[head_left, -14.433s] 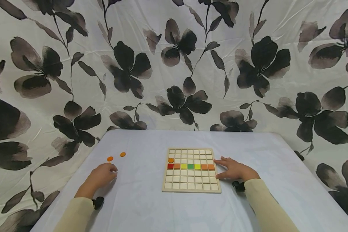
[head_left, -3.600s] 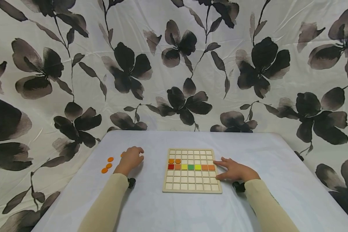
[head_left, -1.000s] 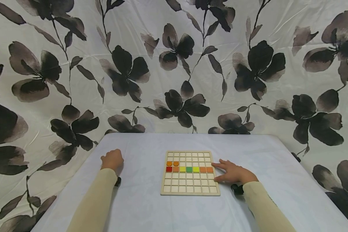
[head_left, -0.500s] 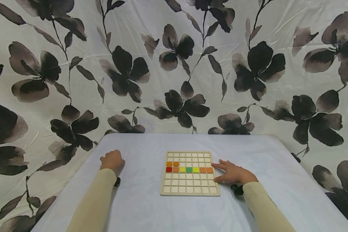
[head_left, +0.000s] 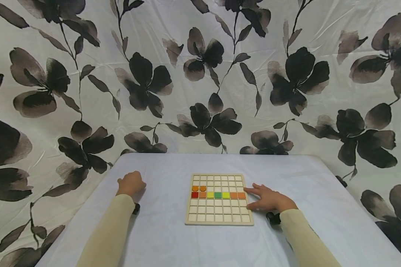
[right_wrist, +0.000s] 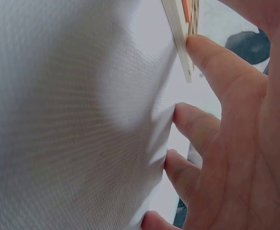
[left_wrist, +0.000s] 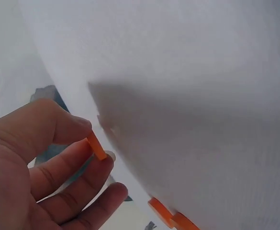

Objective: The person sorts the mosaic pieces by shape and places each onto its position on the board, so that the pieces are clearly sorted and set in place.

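In the left wrist view, my left hand (head_left: pixel 130 184) pinches an orange disc (left_wrist: pixel 96 145) on edge between thumb and fingertips, just above the table. Two more orange discs (left_wrist: pixel 160 212) lie on the cloth near it; in the head view hand and arm cover them. A square wooden grid board (head_left: pixel 218 210) lies mid-table. Across it runs a row of red, orange, yellow and green squares (head_left: pixel 218 195). Two orange discs (head_left: pixel 203 188) sit above that row's red and first orange squares. Fingers spread, my right hand (head_left: pixel 272 199) touches the board's right edge.
A white cloth covers the table (head_left: pixel 167 237). Behind it hangs a pale curtain (head_left: pixel 247 89) with dark flowers. Both forearms, in cream sleeves (head_left: pixel 105 231), reach in from the near side, with a black camera (head_left: pixel 273 218) at the right wrist.
Since the oldest frame, a second orange disc has come onto the board beside the first. Lately the left hand went back left to the loose discs. The right hand keeps its place.
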A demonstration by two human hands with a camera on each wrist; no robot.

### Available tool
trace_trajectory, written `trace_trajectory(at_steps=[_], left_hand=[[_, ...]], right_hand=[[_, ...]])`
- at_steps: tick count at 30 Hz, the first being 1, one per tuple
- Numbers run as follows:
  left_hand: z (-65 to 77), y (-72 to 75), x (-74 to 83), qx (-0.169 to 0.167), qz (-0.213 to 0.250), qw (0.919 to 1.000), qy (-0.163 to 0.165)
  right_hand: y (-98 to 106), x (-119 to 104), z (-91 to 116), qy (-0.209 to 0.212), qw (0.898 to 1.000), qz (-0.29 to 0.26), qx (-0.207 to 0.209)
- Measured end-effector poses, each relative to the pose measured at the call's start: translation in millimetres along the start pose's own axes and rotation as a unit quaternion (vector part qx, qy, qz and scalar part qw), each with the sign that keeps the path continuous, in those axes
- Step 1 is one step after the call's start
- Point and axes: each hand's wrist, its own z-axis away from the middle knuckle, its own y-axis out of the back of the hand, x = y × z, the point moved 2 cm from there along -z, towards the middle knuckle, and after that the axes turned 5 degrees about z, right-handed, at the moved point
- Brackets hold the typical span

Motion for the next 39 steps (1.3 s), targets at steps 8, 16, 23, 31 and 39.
trace_trajectory(at_steps=[8,16,23,31,39], left_hand=[[-2.0,0.0,11.1,-0.009,0.045,0.9986,-0.028],[-3.8,-2.8,22.1,-0.009,0.072,0.9963,-0.046],[-0.7,-2.7,34.6,-0.003,0.084,0.9944,-0.064],[4.3,-3.8,54.8,-0.006,0.086,0.9935,-0.075],[7.6,-6.3,70.4,0.001,0.085,0.9920,-0.093]], right_hand=[[-1,1,-1,-0.002,1.000,0.001,0.003],[-1,0,-1,-0.002,1.000,0.002,0.004],[-2,0,0,-0.008,1.000,-0.002,0.001],[-2,1,0,-0.005,1.000,0.006,0.004],[-2,3,1,0.004,1.000,0.005,0.003]])
